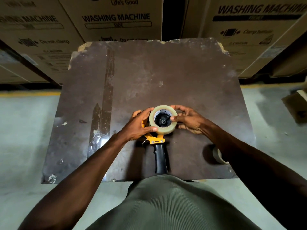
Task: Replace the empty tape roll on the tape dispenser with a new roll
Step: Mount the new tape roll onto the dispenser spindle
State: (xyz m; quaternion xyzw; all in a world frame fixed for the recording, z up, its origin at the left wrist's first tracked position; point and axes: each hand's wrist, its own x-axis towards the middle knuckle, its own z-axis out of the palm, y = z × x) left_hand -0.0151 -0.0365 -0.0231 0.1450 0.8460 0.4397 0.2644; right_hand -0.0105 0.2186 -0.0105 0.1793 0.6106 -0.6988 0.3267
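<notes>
A tape dispenser with a yellow frame and a black pistol handle lies flat on the dark table, handle toward me. A full roll of clear tape sits around the dispenser's black hub. My left hand grips the roll's left side, thumb on its front edge. My right hand holds the roll's right side, thumb on its top face and fingers curled behind. An empty brown cardboard tape core lies on the table at the right, partly hidden by my right forearm.
Large cardboard washing machine boxes stand stacked behind the table. A small cardboard box sits on the floor at the right. The table's far edge is chipped, and old tape strips mark its left side.
</notes>
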